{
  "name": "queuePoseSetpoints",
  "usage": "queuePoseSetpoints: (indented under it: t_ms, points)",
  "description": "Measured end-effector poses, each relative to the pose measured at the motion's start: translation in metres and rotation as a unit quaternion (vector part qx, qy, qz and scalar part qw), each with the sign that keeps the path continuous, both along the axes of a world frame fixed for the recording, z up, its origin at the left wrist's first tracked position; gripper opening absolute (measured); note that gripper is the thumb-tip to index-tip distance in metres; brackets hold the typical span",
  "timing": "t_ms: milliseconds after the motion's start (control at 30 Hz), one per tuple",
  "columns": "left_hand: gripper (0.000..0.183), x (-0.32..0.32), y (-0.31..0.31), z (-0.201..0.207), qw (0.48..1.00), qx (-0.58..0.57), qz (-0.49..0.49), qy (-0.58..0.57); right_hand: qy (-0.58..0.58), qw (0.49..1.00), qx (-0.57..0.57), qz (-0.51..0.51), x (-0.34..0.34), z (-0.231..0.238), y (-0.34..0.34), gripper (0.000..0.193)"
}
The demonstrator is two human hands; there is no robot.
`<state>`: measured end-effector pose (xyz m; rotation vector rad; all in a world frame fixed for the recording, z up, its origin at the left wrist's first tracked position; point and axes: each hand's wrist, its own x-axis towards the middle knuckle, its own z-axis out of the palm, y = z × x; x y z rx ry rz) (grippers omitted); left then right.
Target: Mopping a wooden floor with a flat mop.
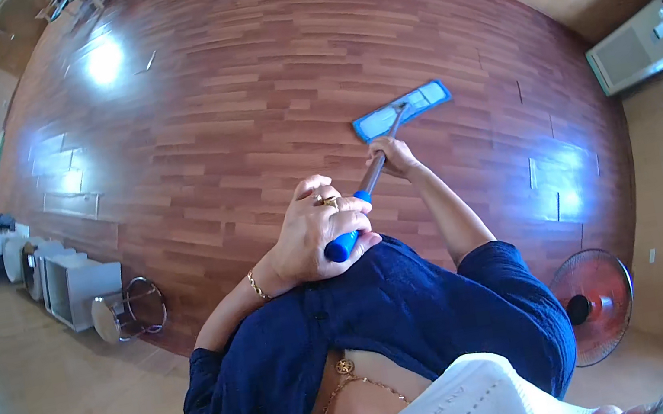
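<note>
Far left, by the wall: pale boxy appliances (68,282) and a tipped metal stool (128,309); nothing touches them. Left hand (319,228): fingers closed around the blue top grip of the mop handle (364,194), held close to the chest. Right hand (393,157): fingers wrapped around the grey shaft lower down, arm extended. Blue flat mop head (401,110) lies flat on the glossy wooden floor (242,90), ahead of the right hand. Judgement: keep the head flat and pressed evenly, steer from the top hand, push with the lower one, overlap passes along the boards. Right: standing fan (597,298) near the wall; mind it when swinging the handle.
</note>
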<state>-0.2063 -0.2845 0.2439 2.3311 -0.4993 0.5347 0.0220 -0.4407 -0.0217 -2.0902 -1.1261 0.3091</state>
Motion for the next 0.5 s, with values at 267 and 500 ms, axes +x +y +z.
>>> queuePoseSetpoints:
  t_ms: [267,500]
  points:
    - [0.02,-0.059,0.021,0.012,0.976,0.031,0.146,-0.161,0.036,0.979,-0.009,0.199,-0.058,0.026,0.133,0.016]
    - [0.021,-0.12,0.045,0.037,0.947,0.071,0.247,-0.19,0.157,0.937,0.084,0.299,-0.146,0.049,0.213,0.03]
